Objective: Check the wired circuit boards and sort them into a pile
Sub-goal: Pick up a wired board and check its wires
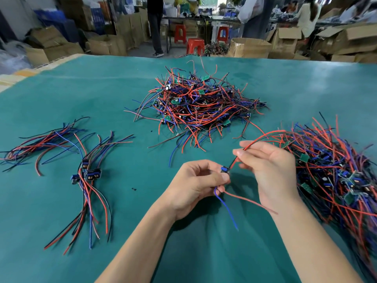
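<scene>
— Teal cloth (61,231) covers the whole worktable. What sits nearest?

— Low centre, the left hand (195,186) pinches a small blue wired circuit board (224,170); blue and red leads hang below. Just right, the right hand (271,166) pinches that board's red and black wires (263,137).

— And beyond?

— At left, a tidy sorted bundle of boards (87,174). At right edge, a tangled heap (334,172). Upper centre, a bigger tangled pile (195,103). Along the top, cardboard boxes (53,48) and red plastic stools (195,46).

The right-hand pile of wired boards (334,176) runs off the frame's right edge, its near wires blurred; background people are cut off above.
</scene>
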Demonstrator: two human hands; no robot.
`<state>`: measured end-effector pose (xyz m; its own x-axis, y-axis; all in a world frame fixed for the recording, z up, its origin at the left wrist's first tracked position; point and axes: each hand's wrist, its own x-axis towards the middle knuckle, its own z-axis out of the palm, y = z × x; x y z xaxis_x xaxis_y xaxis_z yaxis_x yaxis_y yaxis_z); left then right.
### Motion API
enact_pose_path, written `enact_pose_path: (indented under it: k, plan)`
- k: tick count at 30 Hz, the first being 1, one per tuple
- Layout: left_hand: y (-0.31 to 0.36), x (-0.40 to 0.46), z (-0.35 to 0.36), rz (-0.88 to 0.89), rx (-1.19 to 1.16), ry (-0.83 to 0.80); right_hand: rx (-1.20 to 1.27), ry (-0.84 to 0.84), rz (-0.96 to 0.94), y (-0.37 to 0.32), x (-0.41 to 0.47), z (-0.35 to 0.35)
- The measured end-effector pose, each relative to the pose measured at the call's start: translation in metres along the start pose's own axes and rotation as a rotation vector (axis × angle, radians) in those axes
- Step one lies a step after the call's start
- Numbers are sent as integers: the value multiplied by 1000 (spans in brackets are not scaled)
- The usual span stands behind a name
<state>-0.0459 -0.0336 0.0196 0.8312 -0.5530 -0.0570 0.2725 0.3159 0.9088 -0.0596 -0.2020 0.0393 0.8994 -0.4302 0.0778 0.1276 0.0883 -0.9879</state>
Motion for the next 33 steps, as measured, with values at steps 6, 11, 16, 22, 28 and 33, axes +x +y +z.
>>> enact_pose_path:
  k: [6, 11, 16, 22, 28, 33]
  plan:
    - [-4, 0, 3, -4, 86, -79, -22, 166, -81, 3, 17, -21]
    - [-3, 0, 0, -6, 69, -72, 35, 400, -150, 10, 31, -34]
    - [-3, 5, -6, 66, -83, 202, 135, 518, -105, 13, 25, -20]
    - [-6, 8, -11, 141, -39, 354, -373, -227, -127, 18, -7, 12]
    - [-7, 4, -6, 173, 374, 284, -447, -250, -239, 17, -13, 16]
    - [-2, 0, -2, 96, 396, 174, -348, -252, -226, 13, -10, 10]
